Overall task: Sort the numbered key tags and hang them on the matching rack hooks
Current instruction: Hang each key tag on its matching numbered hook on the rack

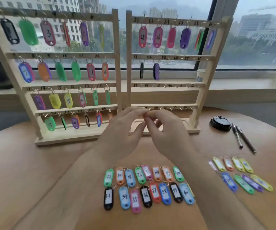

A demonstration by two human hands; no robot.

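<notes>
So the orange thing [144, 115] sits right where both sets of fingertips meet, just in front of the bottom rail of the right rack [128, 72]. Only a sliver shows and the rest is buried in fingers, so I can't tell what it is or read any number. The left hand [122, 130] has its thumb and forefinger curled in on it from one side. The right hand [165, 128] pinches it from the other, with its other fingers loosely bent.

The right rack is pale wood with four rails, handwritten numbers and tiny metal hooks. Its top rail holds six tags (25 and 26 are readable), and the second rail holds a black one and a purple one. The left rack [118, 63] stands just beside it in the same wood, with six tags on each of its four rails.

The tags are all glossy plastic ovals with white paper labels and metal rings.

On the wooden table [34, 180], two neat rows of tags [154, 192] lie between the forearms, and the front row reads 33 to 40. A looser bunch [244, 184] lies off to the right. Past that are two dark pens [243, 138] and a black round lid [220, 123], near the right rack's foot.
</notes>
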